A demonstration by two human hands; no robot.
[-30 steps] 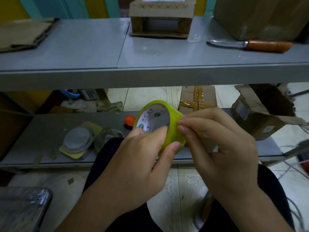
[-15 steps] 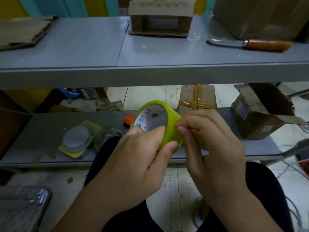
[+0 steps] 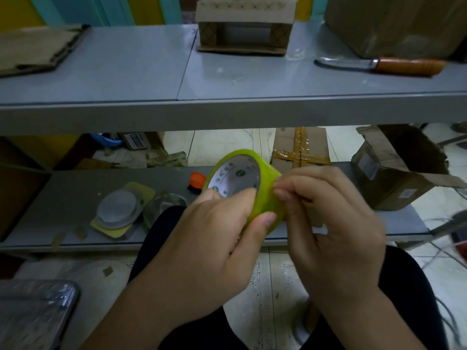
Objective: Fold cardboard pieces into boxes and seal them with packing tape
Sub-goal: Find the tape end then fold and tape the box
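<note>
While left hand (image 3: 214, 238) grips one tape roll (image 3: 267, 195), right hand (image 3: 336, 223) perhaps pinching it

Yellow-green tape roll (image 3: 267, 195), tilted, in hands (image 3: 265, 236).

1. On the bench (image 3: 126, 72), flat cardboard (image 3: 32, 49) is laid at the left, a small box (image 3: 242, 29) at the middle rear, and a large box (image 3: 394, 24) at the right rear, with a knife (image 3: 379, 65) before it.
2. On the lower shelf (image 3: 75, 193), a taped box (image 3: 300, 150) is placed left of an open box (image 3: 394, 178).
3. A tape roll (image 3: 267, 178) is held before that shelf, between the left hand (image 3: 212, 243) and the right hand (image 3: 336, 223).
</note>
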